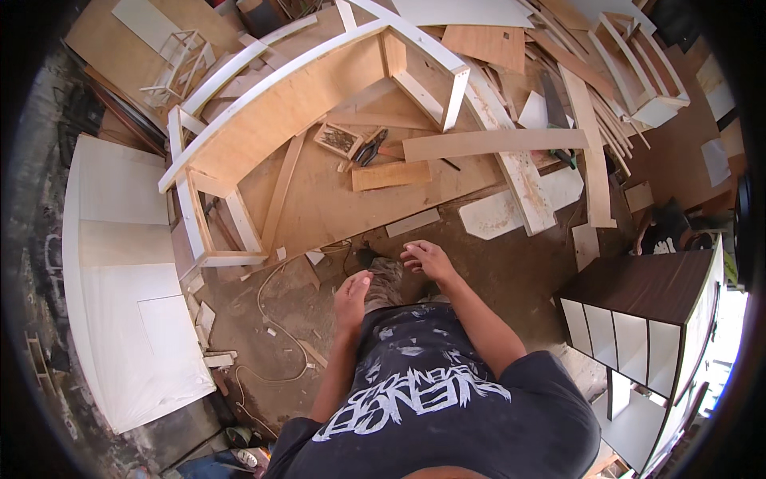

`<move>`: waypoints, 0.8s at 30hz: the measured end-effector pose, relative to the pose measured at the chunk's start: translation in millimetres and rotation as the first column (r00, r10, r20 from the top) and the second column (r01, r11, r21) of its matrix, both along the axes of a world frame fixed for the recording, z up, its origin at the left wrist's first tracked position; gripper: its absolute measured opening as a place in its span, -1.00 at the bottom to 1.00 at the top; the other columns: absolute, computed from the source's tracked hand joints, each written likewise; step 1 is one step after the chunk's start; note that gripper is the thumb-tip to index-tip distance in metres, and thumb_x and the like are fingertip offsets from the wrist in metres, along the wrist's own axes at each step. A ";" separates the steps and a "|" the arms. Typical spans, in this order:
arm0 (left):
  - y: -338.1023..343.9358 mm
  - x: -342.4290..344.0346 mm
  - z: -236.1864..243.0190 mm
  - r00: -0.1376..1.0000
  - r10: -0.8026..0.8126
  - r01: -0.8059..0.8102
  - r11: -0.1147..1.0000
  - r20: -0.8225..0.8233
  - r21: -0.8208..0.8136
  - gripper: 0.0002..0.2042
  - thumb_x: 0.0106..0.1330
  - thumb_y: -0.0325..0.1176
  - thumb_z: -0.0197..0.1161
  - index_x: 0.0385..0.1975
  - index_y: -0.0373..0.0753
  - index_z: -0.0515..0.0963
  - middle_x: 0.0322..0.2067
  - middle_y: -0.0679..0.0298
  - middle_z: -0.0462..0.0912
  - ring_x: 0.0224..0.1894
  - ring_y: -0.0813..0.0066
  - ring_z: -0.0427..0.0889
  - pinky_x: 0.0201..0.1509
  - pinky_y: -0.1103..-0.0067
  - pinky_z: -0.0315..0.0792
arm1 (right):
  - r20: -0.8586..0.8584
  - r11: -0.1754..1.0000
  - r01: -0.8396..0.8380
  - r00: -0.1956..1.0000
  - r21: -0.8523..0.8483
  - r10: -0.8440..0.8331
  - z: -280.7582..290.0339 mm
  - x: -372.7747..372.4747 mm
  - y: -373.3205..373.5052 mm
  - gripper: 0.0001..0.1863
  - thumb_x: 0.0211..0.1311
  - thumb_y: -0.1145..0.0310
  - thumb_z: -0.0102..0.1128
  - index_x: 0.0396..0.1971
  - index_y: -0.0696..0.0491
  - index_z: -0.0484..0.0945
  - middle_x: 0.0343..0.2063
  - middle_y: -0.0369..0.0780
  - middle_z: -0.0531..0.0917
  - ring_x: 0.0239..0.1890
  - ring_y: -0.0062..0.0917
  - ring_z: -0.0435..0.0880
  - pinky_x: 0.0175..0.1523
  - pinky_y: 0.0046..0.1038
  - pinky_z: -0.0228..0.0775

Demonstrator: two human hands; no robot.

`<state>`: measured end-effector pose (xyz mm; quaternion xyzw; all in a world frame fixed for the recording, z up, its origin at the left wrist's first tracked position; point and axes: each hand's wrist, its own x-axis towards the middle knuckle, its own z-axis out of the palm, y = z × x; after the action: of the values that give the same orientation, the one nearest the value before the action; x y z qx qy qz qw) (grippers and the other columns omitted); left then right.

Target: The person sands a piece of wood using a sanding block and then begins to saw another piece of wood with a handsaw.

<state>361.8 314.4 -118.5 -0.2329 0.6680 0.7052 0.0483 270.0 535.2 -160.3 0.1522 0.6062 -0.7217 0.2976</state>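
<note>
My left hand (353, 297) hangs in front of my body, fingers loosely bent and apart, holding nothing. My right hand (424, 259) is a little higher and to the right, also open with relaxed fingers. Beyond them, a curved wooden frame with white edges (279, 104) stands on a large board (303, 207). A small box of fasteners (338, 140), pliers (369, 150), a short wood block (391, 176) and a long thin plank (495, 142) lie on that board. A green-handled hand saw (563, 152) lies partly under the plank.
A white curved panel (128, 319) stands at the left. A dark-topped shelving unit (638, 283) is at the right, wood strips (606, 104) are piled behind. A cord (279, 367) and offcuts (203, 319) lie on the dusty floor (503, 287).
</note>
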 end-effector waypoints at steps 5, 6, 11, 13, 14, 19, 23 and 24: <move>-0.9 11.4 -3.7 0.989 0.144 -0.142 0.987 -0.016 0.068 -0.63 0.42 -0.27 0.24 0.09 -0.39 0.60 -0.02 0.15 0.73 0.06 0.41 0.67 0.13 0.53 0.48 | -0.052 0.998 -0.026 0.998 0.057 0.029 -1.7 20.5 12.0 -0.61 0.47 0.13 0.14 0.07 0.11 0.61 -0.18 -0.25 0.76 -0.24 -0.58 0.74 -0.17 -0.54 0.54; -1.4 12.7 -2.4 0.991 0.133 -0.133 0.990 0.007 0.053 -0.62 0.42 -0.24 0.25 0.09 -0.39 0.60 -0.03 0.16 0.73 0.05 0.42 0.68 0.11 0.54 0.48 | -0.041 0.999 -0.039 0.998 0.021 0.039 1.0 23.6 11.8 -0.61 0.47 0.13 0.14 0.08 0.10 0.61 -0.16 -0.26 0.76 -0.23 -0.59 0.73 -0.16 -0.55 0.53; -10.6 2.0 -0.7 0.995 0.099 -0.099 0.993 -0.001 0.069 -0.61 0.41 -0.21 0.26 0.08 -0.38 0.60 -0.04 0.17 0.74 0.02 0.43 0.69 0.08 0.54 0.49 | -0.088 0.984 -0.132 0.986 0.119 0.142 20.7 30.1 12.5 -0.61 0.49 0.15 0.13 0.11 0.10 0.59 -0.15 -0.27 0.76 -0.22 -0.62 0.72 -0.17 -0.58 0.51; -14.0 -4.2 -2.3 0.998 0.064 -0.062 0.995 -0.018 0.082 -0.61 0.42 -0.21 0.26 0.08 -0.39 0.60 -0.06 0.18 0.74 -0.01 0.44 0.70 0.08 0.53 0.49 | -0.034 0.995 -0.086 0.996 0.055 0.088 37.6 37.2 13.4 -0.63 0.51 0.19 0.10 0.14 0.09 0.57 -0.14 -0.27 0.76 -0.21 -0.62 0.73 -0.16 -0.58 0.51; -17.9 -8.1 -2.5 0.997 0.072 -0.071 0.993 -0.016 0.093 -0.61 0.42 -0.21 0.26 0.08 -0.39 0.60 -0.06 0.18 0.74 -0.01 0.44 0.70 0.08 0.53 0.49 | -0.031 0.993 -0.095 0.995 0.066 0.097 38.2 36.1 13.0 -0.63 0.51 0.19 0.10 0.14 0.09 0.57 -0.14 -0.27 0.76 -0.21 -0.62 0.73 -0.16 -0.58 0.51; -38.8 -11.3 -16.4 0.990 0.088 -0.072 0.987 -0.112 0.143 -0.65 0.45 -0.25 0.23 0.07 -0.38 0.60 -0.10 0.21 0.74 -0.06 0.47 0.70 0.06 0.53 0.50 | -0.125 0.991 0.003 0.992 0.131 0.013 35.2 38.8 6.1 -0.64 0.53 0.23 0.07 0.16 0.10 0.56 -0.08 -0.25 0.76 -0.17 -0.60 0.74 -0.13 -0.56 0.51; -63.3 -5.0 -33.5 0.993 0.101 -0.093 0.989 -0.062 0.117 -0.69 0.46 -0.27 0.21 0.05 -0.35 0.61 -0.10 0.23 0.75 -0.06 0.49 0.70 0.04 0.54 0.50 | -0.232 0.976 0.066 0.973 0.209 -0.017 35.8 39.8 -22.5 -0.65 0.50 0.28 0.11 0.14 0.13 0.57 -0.11 -0.24 0.77 -0.17 -0.60 0.75 -0.12 -0.56 0.53; -70.5 -3.8 -36.2 0.995 0.095 -0.092 0.990 -0.030 0.103 -0.70 0.47 -0.29 0.21 0.04 -0.34 0.61 -0.11 0.24 0.75 -0.07 0.50 0.70 0.03 0.55 0.50 | -0.224 0.975 0.067 0.974 0.214 -0.018 36.0 41.0 -30.0 -0.65 0.50 0.28 0.11 0.14 0.13 0.57 -0.11 -0.24 0.77 -0.17 -0.60 0.75 -0.12 -0.56 0.53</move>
<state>358.0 243.9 -154.6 -0.2487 0.6205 0.7436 0.0152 311.0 505.2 -124.3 0.1161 0.7083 -0.6687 0.1942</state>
